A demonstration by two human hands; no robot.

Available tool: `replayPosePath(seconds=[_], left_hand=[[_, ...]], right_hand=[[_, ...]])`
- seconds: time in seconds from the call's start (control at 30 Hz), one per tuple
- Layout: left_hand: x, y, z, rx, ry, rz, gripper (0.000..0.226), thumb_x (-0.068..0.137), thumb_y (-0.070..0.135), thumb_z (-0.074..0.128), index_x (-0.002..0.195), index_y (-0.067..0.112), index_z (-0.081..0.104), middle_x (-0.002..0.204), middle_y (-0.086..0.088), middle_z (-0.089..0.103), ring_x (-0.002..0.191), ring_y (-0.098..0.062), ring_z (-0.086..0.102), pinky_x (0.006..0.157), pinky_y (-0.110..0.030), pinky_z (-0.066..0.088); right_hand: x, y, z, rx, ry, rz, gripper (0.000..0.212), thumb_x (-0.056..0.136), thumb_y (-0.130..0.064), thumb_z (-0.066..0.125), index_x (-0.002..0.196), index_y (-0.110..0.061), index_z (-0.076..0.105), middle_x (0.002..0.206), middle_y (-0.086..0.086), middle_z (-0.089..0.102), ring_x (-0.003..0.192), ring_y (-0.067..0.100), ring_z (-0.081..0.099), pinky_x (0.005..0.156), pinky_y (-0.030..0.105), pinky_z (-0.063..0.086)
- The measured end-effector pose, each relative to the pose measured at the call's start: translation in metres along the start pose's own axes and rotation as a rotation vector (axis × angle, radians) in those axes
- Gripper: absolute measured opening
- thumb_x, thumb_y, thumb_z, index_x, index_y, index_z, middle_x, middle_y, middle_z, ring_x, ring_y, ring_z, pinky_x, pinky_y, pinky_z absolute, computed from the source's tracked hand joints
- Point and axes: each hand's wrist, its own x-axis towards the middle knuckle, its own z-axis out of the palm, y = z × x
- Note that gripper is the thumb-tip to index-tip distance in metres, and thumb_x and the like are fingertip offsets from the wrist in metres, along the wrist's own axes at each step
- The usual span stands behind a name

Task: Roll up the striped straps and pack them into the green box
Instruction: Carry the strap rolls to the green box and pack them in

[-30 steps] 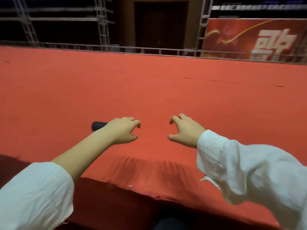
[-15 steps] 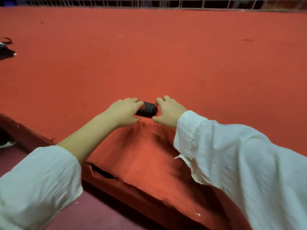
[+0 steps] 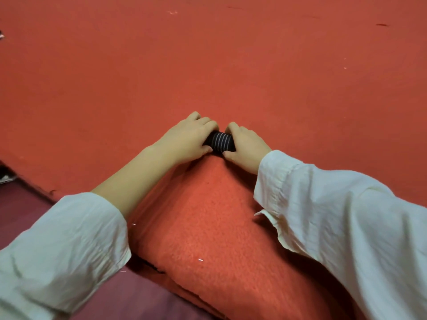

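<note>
- The red carpet (image 3: 231,65) fills most of the view. It covers a raised step, and its near edge drops down to a darker floor (image 3: 27,204) at the lower left.
- Two white sleeves (image 3: 346,215) reach in from the bottom. The left one is pushed up above the bare forearm.
- The left hand (image 3: 187,139) has its fingers bent over one end of the strap (image 3: 219,140), with the thumb tucked in on the near side. It pinches that end.
- The right hand (image 3: 247,147) does the same at the other end, with fingers on top and thumb below.
- The strap is dark with thin white stripes. It sits as a small fat roll between the two hands, on the carpet near the edge.
- The green box is not in view.
- The roll looks nearly done. Whether a loose tail is left cannot be seen, as the hands hide it.
- To do this step well, both hands should squeeze evenly, so the roll stays tight and its sides stay flat.
- The loose end should be pressed down under a thumb, or the roll may spring open when lifted.
- It may then be safest to hold the roll in one hand and find the box before letting go.
</note>
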Motion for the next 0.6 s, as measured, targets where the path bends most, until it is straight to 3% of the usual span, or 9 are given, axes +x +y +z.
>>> replayPosePath(seconds=[0.17, 0.3, 0.4, 0.5, 0.6], left_hand=[[-0.007, 0.008, -0.003, -0.002, -0.028, -0.031, 0.047, 0.087, 0.029, 0.063, 0.13, 0.017, 0.049, 0.125, 0.0, 0.054, 0.109, -0.024, 0.04, 0.089, -0.04, 0.04], [-0.011, 0.023, -0.016, -0.248, -0.036, -0.023, 0.049, 0.082, 0.017, 0.067, 0.128, 0.011, 0.051, 0.121, -0.009, 0.055, 0.11, -0.026, 0.051, 0.095, -0.034, 0.039], [-0.015, 0.052, -0.033, -0.404, -0.061, -0.02, 0.048, 0.081, 0.016, 0.069, 0.125, 0.008, 0.051, 0.109, -0.003, 0.05, 0.098, -0.016, 0.053, 0.081, -0.021, 0.037], [-0.014, 0.086, -0.051, -0.547, -0.027, -0.002, 0.044, 0.078, 0.019, 0.073, 0.116, 0.014, 0.052, 0.092, 0.011, 0.045, 0.076, 0.007, 0.047, 0.064, -0.011, 0.034], [-0.009, 0.127, -0.067, -0.636, 0.005, 0.061, 0.041, 0.078, 0.017, 0.074, 0.113, 0.014, 0.052, 0.094, 0.006, 0.049, 0.073, 0.001, 0.047, 0.062, -0.012, 0.035]], right_hand=[[-0.009, -0.007, -0.011, 0.149, -0.009, -0.066, 0.04, 0.084, -0.006, 0.058, 0.121, -0.007, 0.041, 0.108, 0.009, 0.034, 0.089, 0.038, 0.055, 0.081, 0.04, 0.043], [-0.03, -0.003, -0.032, 0.254, 0.0, -0.118, 0.04, 0.081, -0.001, 0.06, 0.118, -0.007, 0.045, 0.108, 0.008, 0.032, 0.093, 0.033, 0.052, 0.085, 0.029, 0.039], [-0.055, 0.002, -0.055, 0.311, 0.016, -0.132, 0.044, 0.079, 0.001, 0.062, 0.12, -0.005, 0.047, 0.113, 0.009, 0.032, 0.101, 0.027, 0.049, 0.088, 0.018, 0.035], [-0.088, 0.011, -0.081, 0.37, 0.084, -0.119, 0.051, 0.076, 0.001, 0.064, 0.124, -0.007, 0.047, 0.117, 0.008, 0.037, 0.097, 0.011, 0.047, 0.079, 0.004, 0.033], [-0.129, 0.024, -0.104, 0.45, 0.156, -0.07, 0.055, 0.076, -0.003, 0.069, 0.125, -0.011, 0.046, 0.118, 0.005, 0.042, 0.094, 0.005, 0.048, 0.076, 0.001, 0.036]])
